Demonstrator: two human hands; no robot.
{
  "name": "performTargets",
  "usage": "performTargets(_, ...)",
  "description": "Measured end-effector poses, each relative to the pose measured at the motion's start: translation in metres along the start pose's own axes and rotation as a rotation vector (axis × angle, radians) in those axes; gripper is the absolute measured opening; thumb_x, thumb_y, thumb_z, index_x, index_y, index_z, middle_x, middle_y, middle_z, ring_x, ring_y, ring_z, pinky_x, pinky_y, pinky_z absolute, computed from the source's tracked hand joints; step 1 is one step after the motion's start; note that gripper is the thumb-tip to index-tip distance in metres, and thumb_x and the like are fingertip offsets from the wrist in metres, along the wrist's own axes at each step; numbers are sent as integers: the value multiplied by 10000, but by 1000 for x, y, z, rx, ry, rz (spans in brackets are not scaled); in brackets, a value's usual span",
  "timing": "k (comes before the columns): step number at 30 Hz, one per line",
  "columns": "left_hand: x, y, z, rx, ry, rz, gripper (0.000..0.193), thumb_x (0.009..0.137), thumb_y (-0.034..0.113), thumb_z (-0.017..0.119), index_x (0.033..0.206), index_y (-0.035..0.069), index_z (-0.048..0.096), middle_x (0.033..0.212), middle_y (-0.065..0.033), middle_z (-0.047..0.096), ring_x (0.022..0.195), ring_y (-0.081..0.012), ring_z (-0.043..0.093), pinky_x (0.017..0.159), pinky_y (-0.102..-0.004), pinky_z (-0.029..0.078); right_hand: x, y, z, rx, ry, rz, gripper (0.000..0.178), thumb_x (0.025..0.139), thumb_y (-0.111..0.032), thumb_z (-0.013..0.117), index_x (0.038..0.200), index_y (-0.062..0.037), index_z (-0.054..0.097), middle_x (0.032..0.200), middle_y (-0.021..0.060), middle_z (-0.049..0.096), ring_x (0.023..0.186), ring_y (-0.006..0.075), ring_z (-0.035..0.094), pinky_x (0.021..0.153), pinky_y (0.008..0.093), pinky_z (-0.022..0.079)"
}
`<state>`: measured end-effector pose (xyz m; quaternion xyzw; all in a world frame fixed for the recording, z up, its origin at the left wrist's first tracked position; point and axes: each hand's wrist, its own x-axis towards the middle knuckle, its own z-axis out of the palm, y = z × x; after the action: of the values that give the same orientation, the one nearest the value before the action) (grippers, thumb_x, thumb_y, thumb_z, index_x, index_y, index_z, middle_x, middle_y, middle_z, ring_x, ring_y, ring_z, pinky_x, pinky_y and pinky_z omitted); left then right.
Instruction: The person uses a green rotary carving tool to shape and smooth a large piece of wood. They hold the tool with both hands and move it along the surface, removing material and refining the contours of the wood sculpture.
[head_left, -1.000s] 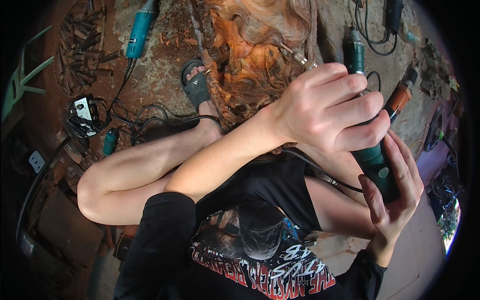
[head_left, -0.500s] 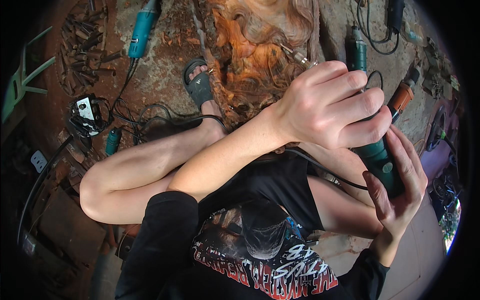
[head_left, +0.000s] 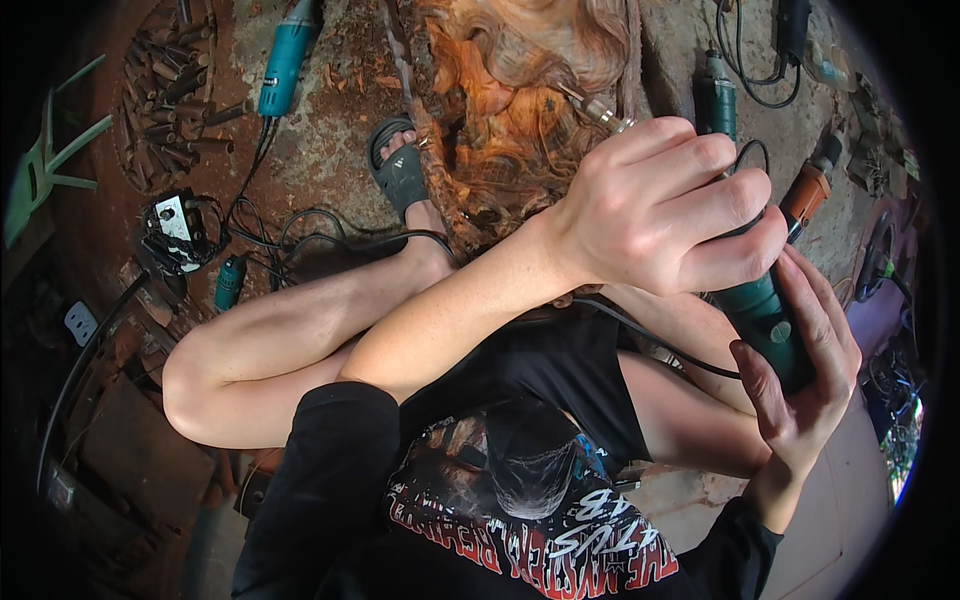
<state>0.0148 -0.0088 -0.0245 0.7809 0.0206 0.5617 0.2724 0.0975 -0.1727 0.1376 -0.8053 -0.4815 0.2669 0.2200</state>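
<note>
Green grinder (head_left: 764,318) looks rigid, fairly heavy; best held two-handed round its body; left hand (head_left: 680,212) has its grip wrapped in front; right hand (head_left: 812,365) clasps the rear.

Floor (head_left: 335,110): passable upper left of centre, between teal tool (head_left: 285,68) and sandal (head_left: 398,172).
Cords (head_left: 262,145): cross below that gap.
Left hand (head_left: 680,215): blocks right of centre.

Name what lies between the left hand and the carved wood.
In the head view, the metal nose and thin bit of the green tool lie there; whether the bit touches the carved wood is unclear.
</note>
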Motion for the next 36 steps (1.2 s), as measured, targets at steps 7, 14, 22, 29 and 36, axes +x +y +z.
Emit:
performTargets(7, 1, -1, -1, 13, 1, 3, 238, 726, 200, 730, 962, 226, 746, 905, 24, 690, 758, -163, 666, 598, -286, 534, 2, 1, -7, 19, -71, 20, 694, 817, -253, 847, 1419, 31, 651, 1376, 282, 667, 1262, 396, 678, 1084, 459, 502)
performTargets(14, 0, 0, -5, 29, -16, -3, 250, 711, 199, 741, 960, 220, 751, 904, 16, 689, 753, -168, 666, 596, -288, 527, 4, -1, -7, 38, -80, 14, 678, 827, -247, 846, 1413, 34, 653, 1374, 294, 661, 1260, 406, 678, 1064, 452, 517)
performTargets(22, 2, 1, -8, 28, -36, -34, 265, 711, 195, 752, 976, 205, 762, 919, 1, 699, 758, -177, 672, 615, -293, 526, 10, -3, -6, 58, -71, -8, 672, 827, -226, 841, 1414, 37, 647, 1365, 294, 662, 1256, 407, 679, 1056, 450, 521)
performTargets(29, 3, 2, -12, -13, -74, -75, 274, 734, 176, 766, 1008, 183, 764, 929, -12, 701, 768, -191, 679, 604, -299, 514, 10, -2, -4, 74, -57, -16, 664, 822, -212, 841, 1407, 39, 651, 1353, 295, 664, 1235, 400, 686, 1043, 443, 525)
performTargets(36, 3, -1, -15, -17, -89, -43, 323, 739, 139, 785, 1060, 174, 770, 961, -24, 700, 777, -201, 686, 605, -307, 510, 9, -1, -3, 59, -40, -28, 674, 806, -201, 839, 1407, 38, 652, 1346, 292, 666, 1224, 397, 690, 1030, 438, 530)
